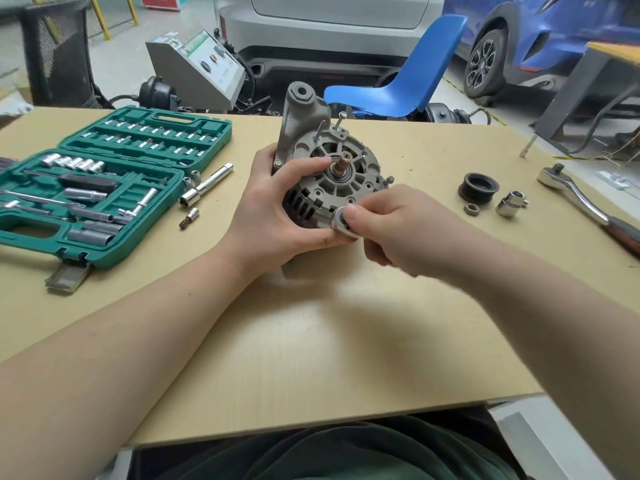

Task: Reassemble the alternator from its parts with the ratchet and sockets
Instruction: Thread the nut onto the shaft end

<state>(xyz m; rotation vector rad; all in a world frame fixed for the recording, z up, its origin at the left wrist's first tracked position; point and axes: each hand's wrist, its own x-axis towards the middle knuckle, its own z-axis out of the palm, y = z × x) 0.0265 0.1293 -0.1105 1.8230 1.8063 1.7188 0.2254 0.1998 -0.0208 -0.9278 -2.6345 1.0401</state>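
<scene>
One socket case (104,188), open, well left of the fingers. Left hand (273,216) grips one alternator (332,171). Right hand (391,226) pinches a small ratchet head (343,221) against its lower rim. Right of fingers: one pulley (478,187), one nut (471,209), one socket (512,203), one ratchet (581,199).

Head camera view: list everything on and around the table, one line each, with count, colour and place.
alternator: one, grey, table centre, held upright
small ratchet head: one, chrome, at the alternator's lower front edge
socket case: one, green, open, table left
loose sockets and extension: a few, chrome, right of the case
pulley: one, black, table right
nut: one, grey, in front of the pulley
socket: one, chrome, right of the pulley
large ratchet: one, chrome, dark handle, far right
chair: one, blue, behind the table
cars: two, white and blue, background
left hand: grip round the alternator's left side
right hand: grip on the small ratchet head
</scene>
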